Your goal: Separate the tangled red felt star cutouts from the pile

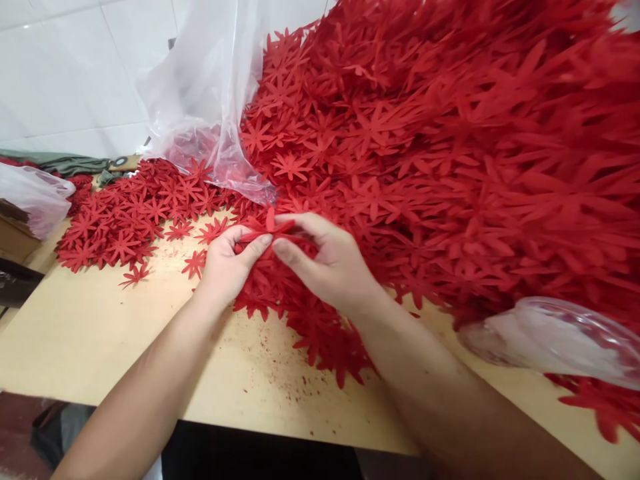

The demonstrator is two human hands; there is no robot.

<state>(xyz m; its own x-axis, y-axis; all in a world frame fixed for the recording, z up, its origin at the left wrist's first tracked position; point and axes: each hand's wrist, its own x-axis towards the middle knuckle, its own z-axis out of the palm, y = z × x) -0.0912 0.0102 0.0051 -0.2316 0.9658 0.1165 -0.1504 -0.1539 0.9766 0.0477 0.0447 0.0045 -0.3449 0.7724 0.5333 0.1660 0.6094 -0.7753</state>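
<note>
A huge heap of red star-shaped fabric flower cutouts (450, 147) covers the right and back of a pale wooden table (90, 333). My left hand (227, 263) and my right hand (330, 263) meet at the heap's near edge. Both pinch the same small red flower cutout (270, 225) between thumb and fingers, just above the pile. A flatter spread of the same cutouts (130, 207) lies to the left of my hands, with single pieces (134, 275) loose on the wood.
A clear plastic bag (205, 100) stands open at the back, some cutouts inside it. Another clear plastic piece (560, 340) lies at the right front. A white bag (35, 197) on a cardboard box (15, 240) sits at the left edge. White tiled wall (65, 73) behind.
</note>
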